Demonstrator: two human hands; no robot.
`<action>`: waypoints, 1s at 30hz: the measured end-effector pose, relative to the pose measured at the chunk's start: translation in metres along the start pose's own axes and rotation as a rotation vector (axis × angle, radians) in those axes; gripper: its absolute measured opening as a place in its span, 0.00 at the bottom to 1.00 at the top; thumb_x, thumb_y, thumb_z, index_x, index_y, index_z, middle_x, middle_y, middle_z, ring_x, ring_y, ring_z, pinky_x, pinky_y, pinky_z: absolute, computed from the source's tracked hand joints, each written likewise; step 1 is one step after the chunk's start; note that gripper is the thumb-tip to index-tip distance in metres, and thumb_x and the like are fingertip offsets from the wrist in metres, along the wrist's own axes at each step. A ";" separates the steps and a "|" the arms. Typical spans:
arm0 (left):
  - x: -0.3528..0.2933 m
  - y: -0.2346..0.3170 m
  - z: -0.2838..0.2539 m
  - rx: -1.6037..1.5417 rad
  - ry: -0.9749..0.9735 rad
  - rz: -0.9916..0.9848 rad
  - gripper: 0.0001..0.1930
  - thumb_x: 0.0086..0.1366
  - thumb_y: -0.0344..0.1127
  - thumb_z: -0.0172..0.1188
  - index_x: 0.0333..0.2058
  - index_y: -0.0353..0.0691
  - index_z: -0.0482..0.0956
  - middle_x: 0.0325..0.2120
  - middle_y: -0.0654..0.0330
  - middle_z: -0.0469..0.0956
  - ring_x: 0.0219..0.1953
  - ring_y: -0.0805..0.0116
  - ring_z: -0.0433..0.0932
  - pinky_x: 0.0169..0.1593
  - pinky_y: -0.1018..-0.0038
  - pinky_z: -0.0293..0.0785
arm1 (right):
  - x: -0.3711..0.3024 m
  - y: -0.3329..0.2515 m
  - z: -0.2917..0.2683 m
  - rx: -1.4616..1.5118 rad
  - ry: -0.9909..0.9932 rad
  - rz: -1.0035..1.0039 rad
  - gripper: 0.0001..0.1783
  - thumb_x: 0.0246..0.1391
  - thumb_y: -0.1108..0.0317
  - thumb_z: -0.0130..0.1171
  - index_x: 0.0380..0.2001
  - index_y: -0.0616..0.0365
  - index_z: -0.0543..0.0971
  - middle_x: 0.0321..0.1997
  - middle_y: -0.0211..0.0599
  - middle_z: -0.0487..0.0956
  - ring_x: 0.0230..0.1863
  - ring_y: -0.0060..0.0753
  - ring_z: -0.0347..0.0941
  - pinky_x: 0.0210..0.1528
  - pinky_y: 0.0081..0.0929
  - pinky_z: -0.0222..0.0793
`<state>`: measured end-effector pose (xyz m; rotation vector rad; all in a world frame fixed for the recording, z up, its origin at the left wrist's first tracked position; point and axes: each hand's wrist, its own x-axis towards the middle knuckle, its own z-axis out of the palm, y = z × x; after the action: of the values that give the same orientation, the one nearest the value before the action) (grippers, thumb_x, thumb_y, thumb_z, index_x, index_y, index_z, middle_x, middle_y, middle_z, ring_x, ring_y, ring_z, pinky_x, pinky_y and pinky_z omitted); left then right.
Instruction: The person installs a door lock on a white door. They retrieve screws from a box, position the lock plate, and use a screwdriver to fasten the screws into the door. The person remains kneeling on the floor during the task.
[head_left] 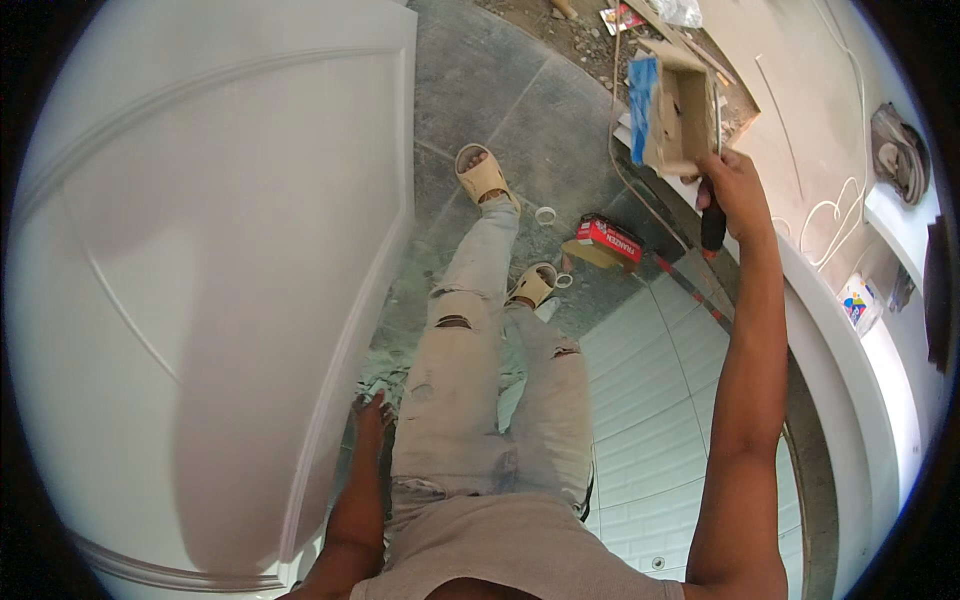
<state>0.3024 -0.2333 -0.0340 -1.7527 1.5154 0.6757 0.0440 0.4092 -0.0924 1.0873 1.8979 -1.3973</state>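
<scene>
My right hand (737, 190) is closed round a small open cardboard box (688, 112) with blue on one side, gripping it by its near end. The same hand also holds a tool with a black and orange handle (712, 228), which looks like a screwdriver; a thin metal shaft runs up along the box. Low beside my left leg hangs my left hand (371, 411), its fingers slightly apart. Pale, crumpled scraps (383, 378) lie just beyond those fingertips, and I see nothing held there.
A white panelled door (240, 200) fills the left side. On the grey tiled floor (480, 70) lie a red box (608, 240), white rings (545, 216) and a red-black bar (692, 290). Rubble (545, 22) is at the far side. A white ledge (840, 340) curves along the right.
</scene>
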 end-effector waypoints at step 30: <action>-0.060 -0.006 0.072 -0.123 0.301 1.594 0.18 0.57 0.33 0.69 0.43 0.28 0.76 0.38 0.56 0.78 0.41 0.66 0.75 0.49 0.72 0.69 | -0.079 0.423 0.165 0.050 0.025 0.158 0.15 0.51 0.64 0.54 0.29 0.69 0.79 0.22 0.48 0.79 0.17 0.35 0.75 0.22 0.36 0.70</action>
<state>0.3019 -0.1390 -0.0308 -0.3360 3.0007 1.2211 0.4383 0.2877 -0.2991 1.2552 1.7609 -1.3541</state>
